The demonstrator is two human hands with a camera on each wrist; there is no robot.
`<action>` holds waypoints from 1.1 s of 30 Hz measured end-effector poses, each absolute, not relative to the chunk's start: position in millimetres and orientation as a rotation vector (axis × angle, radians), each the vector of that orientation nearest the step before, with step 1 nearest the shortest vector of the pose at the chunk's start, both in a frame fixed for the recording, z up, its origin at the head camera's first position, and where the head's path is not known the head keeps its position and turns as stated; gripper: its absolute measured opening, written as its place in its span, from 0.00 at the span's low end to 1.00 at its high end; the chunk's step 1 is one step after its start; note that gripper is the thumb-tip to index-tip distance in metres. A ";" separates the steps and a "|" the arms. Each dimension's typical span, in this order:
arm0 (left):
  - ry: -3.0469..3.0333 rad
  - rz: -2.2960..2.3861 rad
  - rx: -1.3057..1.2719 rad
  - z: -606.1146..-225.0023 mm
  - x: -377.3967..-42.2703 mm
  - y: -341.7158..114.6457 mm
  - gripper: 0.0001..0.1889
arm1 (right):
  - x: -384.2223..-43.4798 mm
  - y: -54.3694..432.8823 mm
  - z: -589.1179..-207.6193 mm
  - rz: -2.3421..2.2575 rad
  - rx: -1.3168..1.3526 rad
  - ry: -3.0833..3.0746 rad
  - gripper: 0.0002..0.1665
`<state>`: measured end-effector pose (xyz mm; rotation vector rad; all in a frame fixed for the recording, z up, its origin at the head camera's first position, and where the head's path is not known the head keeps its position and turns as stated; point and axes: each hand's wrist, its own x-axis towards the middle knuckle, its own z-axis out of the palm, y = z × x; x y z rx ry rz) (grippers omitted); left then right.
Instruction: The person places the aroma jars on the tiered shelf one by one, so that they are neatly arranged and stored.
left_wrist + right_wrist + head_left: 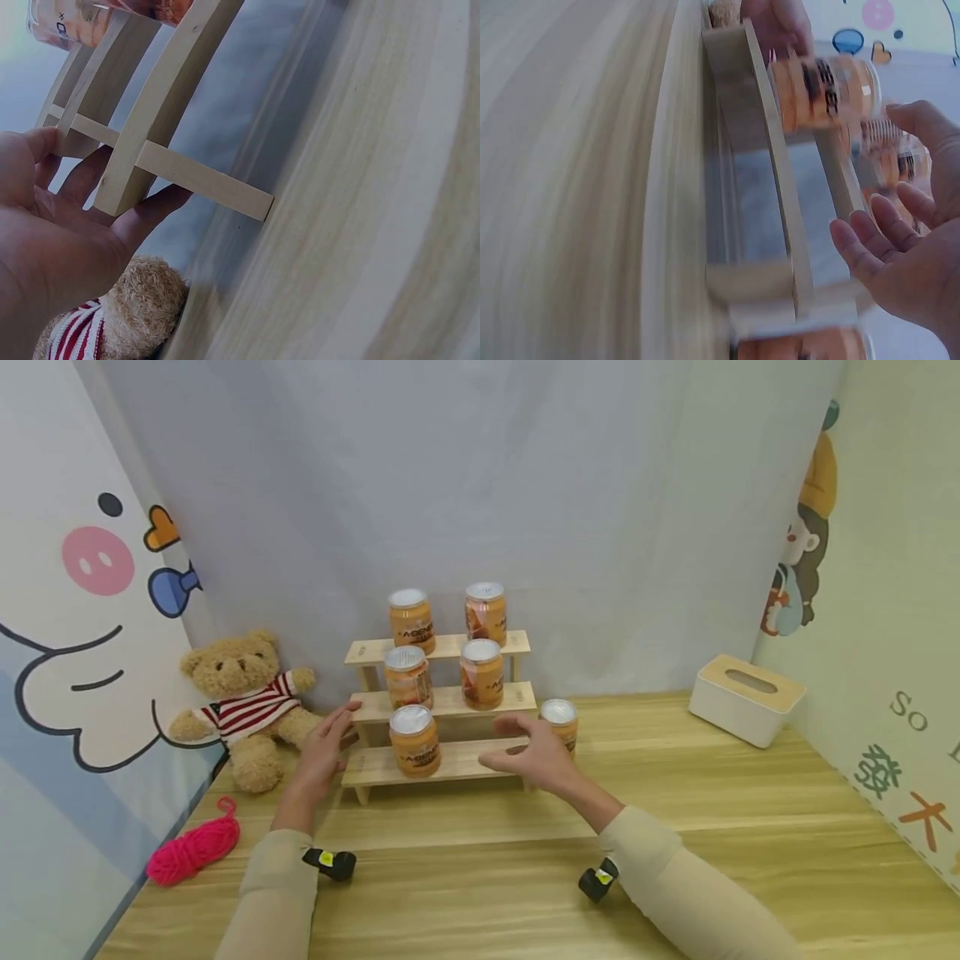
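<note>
A three-step wooden rack [467,760] carries orange jars with pale lids. Two jars stand on its top step, two on its middle step, and one jar [417,752] sits at the left of the bottom step. My left hand [322,760] touches the rack's left end, fingers spread along the board ends [120,202]. Over the right part of the bottom step hovers my right hand [536,756], thumb and fingers apart with nothing between them. Partly hidden behind it, another jar [561,714] stands to the right of the rack.
A teddy bear [243,710] in a striped shirt sits left of the rack. Nearer on that side lies a pink yarn skein [195,850]. At the right back stands a white tissue box [731,710] with a wooden lid. Grey curtain hangs behind.
</note>
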<state>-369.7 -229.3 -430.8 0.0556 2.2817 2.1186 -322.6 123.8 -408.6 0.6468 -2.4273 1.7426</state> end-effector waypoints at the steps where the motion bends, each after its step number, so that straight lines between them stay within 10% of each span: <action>1: 2.273 2.127 0.055 -431.6 -369.9 -228.6 0.29 | -322.2 133.6 -410.3 1.741 0.638 -2.407 0.32; 14: 2.266 2.138 0.041 -432.2 -368.7 -228.9 0.29 | -334.5 220.4 -411.3 1.622 0.347 -2.366 0.39; 33: 2.322 2.099 0.047 -431.6 -368.5 -228.4 0.29 | -368.6 214.6 -441.5 1.683 0.231 -2.483 0.43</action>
